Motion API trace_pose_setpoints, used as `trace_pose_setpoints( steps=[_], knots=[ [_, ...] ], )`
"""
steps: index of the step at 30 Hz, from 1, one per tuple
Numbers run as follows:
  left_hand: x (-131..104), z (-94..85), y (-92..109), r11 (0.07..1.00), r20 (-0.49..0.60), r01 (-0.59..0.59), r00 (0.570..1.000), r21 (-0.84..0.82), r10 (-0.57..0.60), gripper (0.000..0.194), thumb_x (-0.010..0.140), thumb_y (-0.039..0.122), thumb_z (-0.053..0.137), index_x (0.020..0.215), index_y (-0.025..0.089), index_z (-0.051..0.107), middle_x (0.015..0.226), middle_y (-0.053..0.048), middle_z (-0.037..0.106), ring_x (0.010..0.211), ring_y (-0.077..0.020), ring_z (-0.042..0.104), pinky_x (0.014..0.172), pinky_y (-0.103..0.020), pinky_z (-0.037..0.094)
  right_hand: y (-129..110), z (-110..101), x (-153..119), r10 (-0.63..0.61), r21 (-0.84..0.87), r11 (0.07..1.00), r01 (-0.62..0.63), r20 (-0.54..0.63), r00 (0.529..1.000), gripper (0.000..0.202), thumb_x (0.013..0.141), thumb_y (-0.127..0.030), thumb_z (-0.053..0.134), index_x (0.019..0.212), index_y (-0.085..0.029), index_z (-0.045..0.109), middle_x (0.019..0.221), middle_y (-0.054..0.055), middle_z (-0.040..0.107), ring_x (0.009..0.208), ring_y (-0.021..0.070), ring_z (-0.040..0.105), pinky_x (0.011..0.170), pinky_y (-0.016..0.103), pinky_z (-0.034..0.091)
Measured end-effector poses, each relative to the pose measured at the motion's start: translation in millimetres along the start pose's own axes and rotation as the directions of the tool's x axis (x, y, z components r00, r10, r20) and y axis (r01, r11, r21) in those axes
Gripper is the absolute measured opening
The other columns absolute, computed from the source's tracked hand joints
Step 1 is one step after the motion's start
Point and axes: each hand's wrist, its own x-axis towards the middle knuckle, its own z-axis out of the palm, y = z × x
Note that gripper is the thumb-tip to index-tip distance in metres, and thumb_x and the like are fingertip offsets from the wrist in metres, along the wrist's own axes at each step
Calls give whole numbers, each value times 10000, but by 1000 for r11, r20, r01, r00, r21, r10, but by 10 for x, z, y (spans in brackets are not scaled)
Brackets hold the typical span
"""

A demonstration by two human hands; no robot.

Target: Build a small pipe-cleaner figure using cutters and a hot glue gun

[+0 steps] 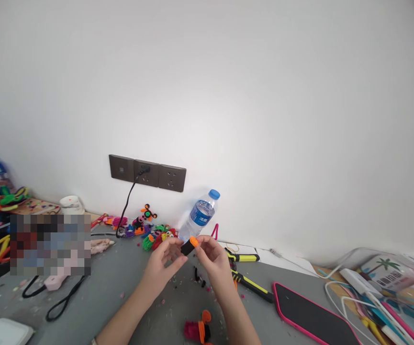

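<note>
Above the middle of the grey table, my left hand (164, 261) pinches the black end of a small fuzzy pipe-cleaner piece (187, 247). At its orange end, the fingers of my right hand (214, 258) are closed on the same piece. Below my wrists lies a magenta, orange and black pipe-cleaner figure (194, 330). Just behind my hands a water bottle (201, 213) with a blue cap leans toward the wall. Yellow-and-black pliers (251, 282) rest to the right of my right hand, partly hidden by it.
Colourful pipe-cleaner figures (145, 225) stand along the wall, left of the bottle. A black cord (128, 201) hangs from the wall sockets (147, 172). On the right lie a pink-edged phone (312, 314) and white cables (336, 282). A pink tool (58, 278) lies left; a white box (5, 331) sits front left.
</note>
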Motion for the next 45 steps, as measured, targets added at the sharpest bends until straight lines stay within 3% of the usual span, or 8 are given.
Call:
trace_pose_setpoints(
  steps=[12,21,29,45],
  knots=[
    [-8,6,30,999,21,41,999,-23,-40,299,825,412,607,1022,187,617,1011,-88,673,981,-246,628,835,-318,517,-7,12,-17,15,-24,1000,-14,56,998,282,769,-446,688,866,-189,622,781,30,592,719,165,533,648,260,444],
    [-14,9,-11,999,59,24,998,-28,-22,310,843,423,587,1014,169,635,893,-67,667,795,-203,627,731,-303,536,-39,23,-20,19,-34,999,-17,68,998,311,760,-467,692,856,-180,620,751,27,593,680,159,525,623,262,443],
    [-15,14,-7,997,70,34,997,-76,-29,314,840,423,590,1036,183,643,944,-71,691,896,-234,652,767,-311,559,-35,28,-8,30,-24,999,-29,61,998,352,735,-514,700,830,-181,633,741,38,619,710,186,563,637,275,455],
    [5,16,27,993,-5,77,997,-86,-78,346,769,470,649,945,172,659,914,-76,703,869,-243,663,750,-332,576,-9,37,-16,20,-3,1000,-20,82,996,318,754,-468,699,865,-177,637,775,35,638,715,174,569,649,268,451]
  ],
)
